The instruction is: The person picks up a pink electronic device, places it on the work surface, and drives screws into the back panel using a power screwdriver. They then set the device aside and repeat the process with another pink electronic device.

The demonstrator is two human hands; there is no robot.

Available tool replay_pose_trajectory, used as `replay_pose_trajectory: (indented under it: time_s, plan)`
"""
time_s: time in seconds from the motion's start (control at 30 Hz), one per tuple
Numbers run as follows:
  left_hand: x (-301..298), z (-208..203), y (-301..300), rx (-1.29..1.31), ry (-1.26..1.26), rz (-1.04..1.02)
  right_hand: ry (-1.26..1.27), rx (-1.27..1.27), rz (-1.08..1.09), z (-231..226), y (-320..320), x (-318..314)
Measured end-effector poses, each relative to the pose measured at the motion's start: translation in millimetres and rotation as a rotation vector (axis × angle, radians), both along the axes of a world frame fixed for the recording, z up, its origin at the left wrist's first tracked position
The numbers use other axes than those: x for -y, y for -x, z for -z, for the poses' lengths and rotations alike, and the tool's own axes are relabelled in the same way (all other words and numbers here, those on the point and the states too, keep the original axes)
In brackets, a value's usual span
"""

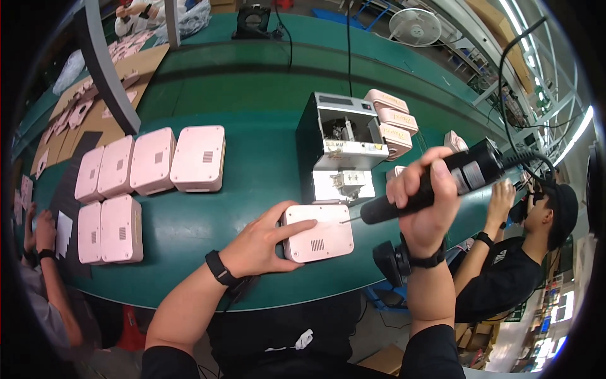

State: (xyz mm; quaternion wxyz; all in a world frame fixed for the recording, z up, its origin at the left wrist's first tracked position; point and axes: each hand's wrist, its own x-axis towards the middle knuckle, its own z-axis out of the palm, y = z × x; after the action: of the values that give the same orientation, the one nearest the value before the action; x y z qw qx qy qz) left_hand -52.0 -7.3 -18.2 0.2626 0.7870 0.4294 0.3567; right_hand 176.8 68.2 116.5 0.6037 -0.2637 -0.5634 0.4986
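Observation:
A pale pink plastic box (331, 240) with rounded corners, corner holes and a slotted vent lies flat on the green table in front of me. My left hand (255, 243) holds its left side, thumb at the near edge and a finger stretched over the top. In my right hand (429, 202) is a black corded electric screwdriver (379, 210), fingers wrapped round its body. The thin bit reaches down to the box's far right corner; whether it touches a screw there is too small to tell. A black and silver boxy machine (350, 149), resembling a screw feeder, stands just beyond the box.
Several similar pink boxes (197, 158) stand in two rows at the left. More pink boxes (398, 140) are stacked beside the machine. A grey post (107, 69) rises at the far left. Co-workers sit on both sides; one person's arm (483, 243) is close at my right.

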Motion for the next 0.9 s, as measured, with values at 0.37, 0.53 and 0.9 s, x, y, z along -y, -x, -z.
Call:
replay_pose_trajectory:
  time_s: [0.37,0.53,0.9]
  plan:
    - [0.2,2.9,-0.9,0.006,0.006,0.000,0.015,0.039,-0.166,5.1,0.1,53.7]
    - [1.2,4.3,-0.7,-0.001,-0.002,0.002,0.020,0.053,-0.154,11.7,1.6,53.2]
    - [2.3,5.4,-4.7,0.000,-0.025,-0.052,0.035,0.065,-0.151,21.3,3.8,60.5]
